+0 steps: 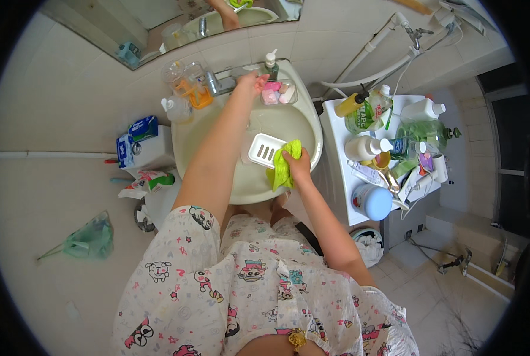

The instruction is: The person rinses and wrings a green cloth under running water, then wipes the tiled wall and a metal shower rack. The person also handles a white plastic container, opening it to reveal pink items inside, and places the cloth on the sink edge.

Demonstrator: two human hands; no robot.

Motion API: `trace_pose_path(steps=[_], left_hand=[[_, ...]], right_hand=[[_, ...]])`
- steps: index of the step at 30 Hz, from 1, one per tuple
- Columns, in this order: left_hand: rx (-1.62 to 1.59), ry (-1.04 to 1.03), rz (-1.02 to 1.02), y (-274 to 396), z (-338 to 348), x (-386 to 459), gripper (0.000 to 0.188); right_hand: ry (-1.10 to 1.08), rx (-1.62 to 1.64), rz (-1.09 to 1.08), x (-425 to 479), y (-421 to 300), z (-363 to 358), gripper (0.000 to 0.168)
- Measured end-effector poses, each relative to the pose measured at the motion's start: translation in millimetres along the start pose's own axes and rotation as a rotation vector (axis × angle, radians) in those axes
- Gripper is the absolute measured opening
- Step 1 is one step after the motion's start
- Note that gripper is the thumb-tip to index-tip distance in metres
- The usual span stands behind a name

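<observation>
My right hand grips a lime-green cloth against one end of a white slotted soap dish. The dish is tilted above the basin of the pale washbasin. My left hand reaches to the back of the basin, fingers loosely spread, with nothing visible in them. It is beside a clear tray of pink and white soap pieces; whether the fingertips touch the tray is hard to tell. Left of that hand stands the chrome faucet, and behind the tray a green pump bottle.
Clear cups, an orange holder and a clear pump bottle crowd the basin's left corner. At right, a white-topped surface carries bottles, a blue-lidded jar and a hair dryer. A mirror hangs above.
</observation>
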State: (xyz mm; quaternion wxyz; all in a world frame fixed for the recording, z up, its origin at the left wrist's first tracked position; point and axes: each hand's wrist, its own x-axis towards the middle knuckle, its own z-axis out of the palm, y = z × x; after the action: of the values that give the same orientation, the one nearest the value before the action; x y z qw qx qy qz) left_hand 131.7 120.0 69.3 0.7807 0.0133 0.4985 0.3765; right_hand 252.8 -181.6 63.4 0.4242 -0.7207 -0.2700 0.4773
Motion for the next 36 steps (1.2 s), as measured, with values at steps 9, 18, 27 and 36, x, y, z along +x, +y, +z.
trace_pose_path(steps=[9,18,27,36], left_hand=[[0.009,0.104,0.134,-12,7,16,0.019],[0.061,0.149,0.129,-21,8,9,0.02],[-0.082,0.034,0.115,-13,-7,15,0.017],[0.782,-0.018,0.325,-21,-38,-3,0.031]], right_hand=[[0.088,0.075,0.005,21,19,-45,0.035],[0.056,0.079,0.002,30,20,-41,0.035],[0.045,-0.036,-0.031,30,12,-18,0.036],[0.044,-0.177,-0.072,38,-12,33,0.037]])
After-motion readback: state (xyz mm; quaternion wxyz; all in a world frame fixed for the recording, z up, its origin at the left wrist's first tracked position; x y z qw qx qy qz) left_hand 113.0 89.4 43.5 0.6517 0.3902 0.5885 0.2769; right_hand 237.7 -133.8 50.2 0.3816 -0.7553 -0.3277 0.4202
